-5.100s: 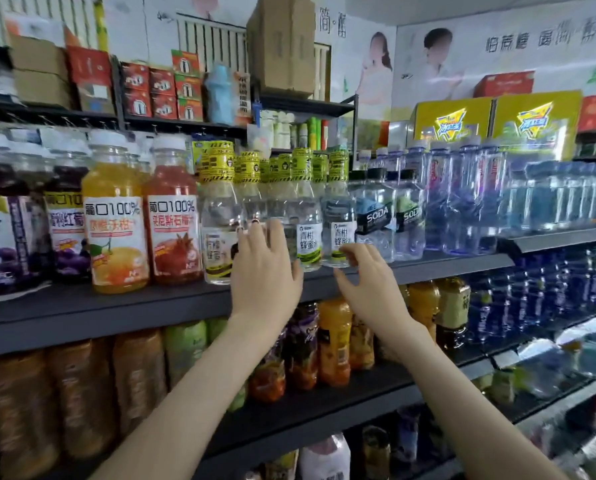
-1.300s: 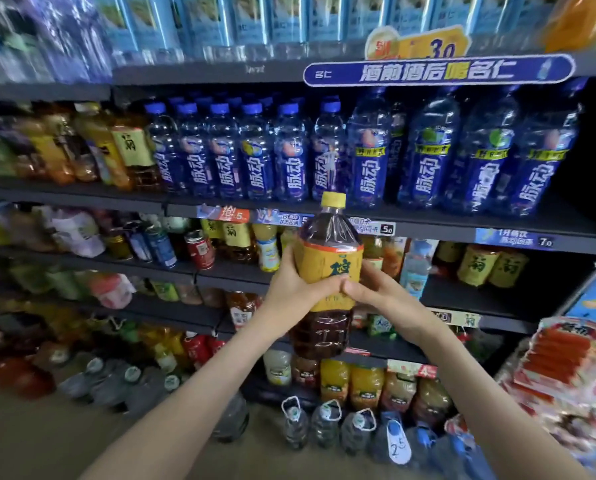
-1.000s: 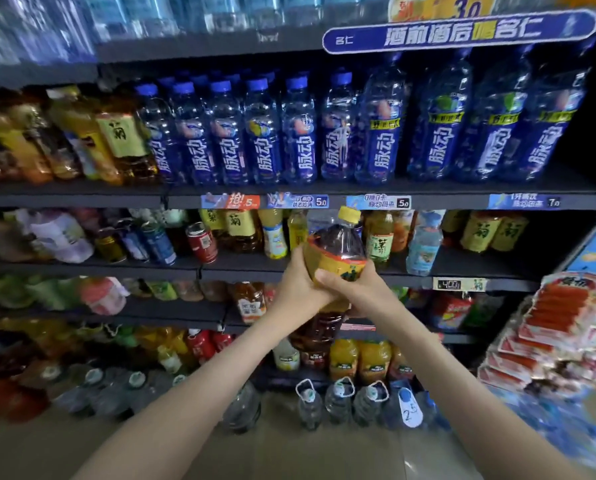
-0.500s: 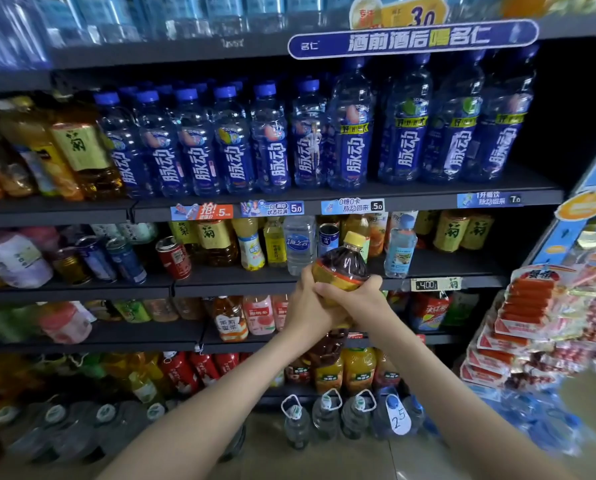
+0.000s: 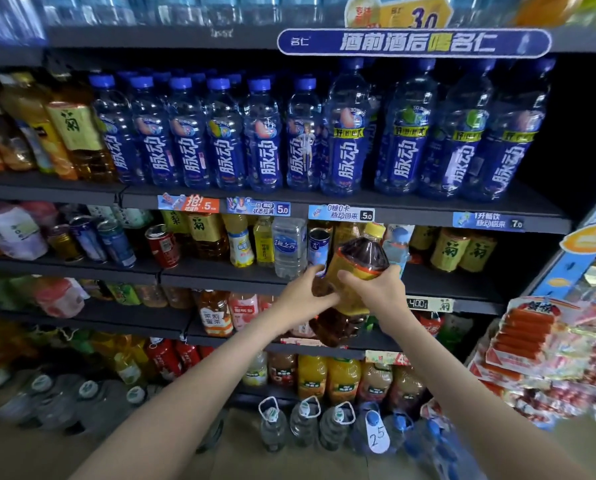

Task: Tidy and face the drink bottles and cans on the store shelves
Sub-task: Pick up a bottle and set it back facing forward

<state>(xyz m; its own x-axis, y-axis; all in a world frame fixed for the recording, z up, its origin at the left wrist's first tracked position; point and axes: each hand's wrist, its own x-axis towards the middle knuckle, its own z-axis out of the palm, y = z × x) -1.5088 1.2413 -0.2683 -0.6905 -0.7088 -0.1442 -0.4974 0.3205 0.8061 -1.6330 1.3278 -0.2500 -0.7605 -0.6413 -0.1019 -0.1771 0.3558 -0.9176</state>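
Observation:
I hold a large brown tea bottle point(image 5: 353, 261) with a yellow label and yellow cap, tilted with its top leaning toward the second shelf point(image 5: 220, 271). My left hand point(image 5: 303, 299) grips its left side and my right hand point(image 5: 376, 294) wraps its label from the right. The cap end reaches in among a blue can point(image 5: 319, 245), a clear water bottle point(image 5: 289, 247) and a pale blue bottle point(image 5: 397, 245) on that shelf. Above, a row of blue sports-drink bottles point(image 5: 227, 133) stands facing front.
Yellow-labelled tea bottles point(image 5: 462, 251) stand at the shelf's right, cans point(image 5: 163, 245) to the left. Lower shelves hold juice bottles point(image 5: 327, 379); water jugs point(image 5: 303, 424) sit on the floor. A snack rack point(image 5: 546, 344) juts in at right.
I have turned from the upper shelves to this bay. Over the last second both hands carried the tea bottle lower and farther in toward the second shelf, tilting it.

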